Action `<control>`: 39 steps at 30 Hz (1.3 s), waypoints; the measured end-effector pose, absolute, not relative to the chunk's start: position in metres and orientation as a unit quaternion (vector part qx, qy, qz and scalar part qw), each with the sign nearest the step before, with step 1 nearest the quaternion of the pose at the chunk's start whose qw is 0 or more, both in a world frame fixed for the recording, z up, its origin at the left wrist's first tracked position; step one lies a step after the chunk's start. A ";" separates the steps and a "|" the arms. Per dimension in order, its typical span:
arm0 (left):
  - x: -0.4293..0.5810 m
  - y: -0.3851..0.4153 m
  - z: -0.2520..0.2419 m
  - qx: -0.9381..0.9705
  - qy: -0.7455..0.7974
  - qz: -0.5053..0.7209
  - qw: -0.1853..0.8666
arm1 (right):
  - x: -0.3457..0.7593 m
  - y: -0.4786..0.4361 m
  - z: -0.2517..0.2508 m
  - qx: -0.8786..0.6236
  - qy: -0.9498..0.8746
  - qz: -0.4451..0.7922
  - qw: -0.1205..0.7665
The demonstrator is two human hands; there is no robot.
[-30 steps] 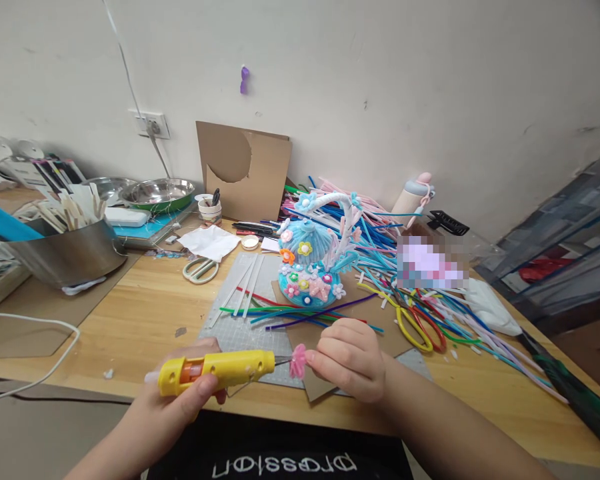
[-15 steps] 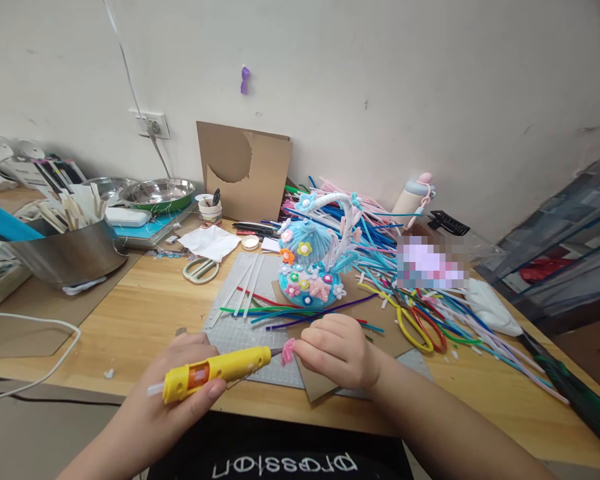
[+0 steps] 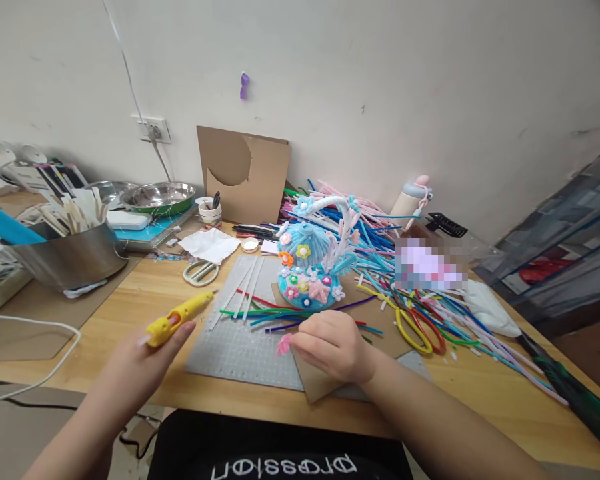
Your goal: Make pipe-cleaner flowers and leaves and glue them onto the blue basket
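Note:
My left hand [image 3: 140,357] is closed around a yellow hot glue gun [image 3: 180,319], its nozzle tilted up and to the right, apart from everything else. Between the fingertips of my right hand [image 3: 333,347] is a small pink fuzzy piece [image 3: 283,344], held over the grey cutting mat [image 3: 245,360]; its far end is hidden by the fingers. Just behind this hand stands a blue pipe-cleaner basket [image 3: 310,267] with a white arched handle and several colourful flowers. Loose pipe cleaners [image 3: 260,311] and clear glue sticks [image 3: 247,287] lie on the mat.
Yellow-handled scissors [image 3: 415,330] and a heap of pipe cleaners [image 3: 375,247] lie on the right. Pale-handled scissors [image 3: 201,273] rest beside a white tissue [image 3: 210,245]. At the left stands a metal pot [image 3: 75,263] of wooden sticks. Cardboard [image 3: 270,173] leans against the wall.
My left hand has drawn the glue gun away from the pink piece, leftward and up. My right hand, still pinching the piece, has shifted only slightly left.

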State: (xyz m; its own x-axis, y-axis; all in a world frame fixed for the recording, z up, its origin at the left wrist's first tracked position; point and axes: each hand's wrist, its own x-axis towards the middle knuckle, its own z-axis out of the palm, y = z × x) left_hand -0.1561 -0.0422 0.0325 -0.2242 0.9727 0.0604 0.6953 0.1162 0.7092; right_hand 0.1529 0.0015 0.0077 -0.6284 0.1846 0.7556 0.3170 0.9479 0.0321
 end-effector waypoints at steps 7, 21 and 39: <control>-0.206 -0.017 -0.006 0.601 0.783 0.160 0.016 | 0.153 0.011 0.005 -0.224 -0.823 0.062 0.519; -0.008 0.006 0.059 0.220 0.359 0.553 0.719 | 0.159 0.022 0.006 -0.340 -0.644 0.134 0.672; 0.017 0.042 0.058 0.124 0.313 0.577 0.744 | 0.163 0.033 0.020 -0.370 -0.602 0.183 0.684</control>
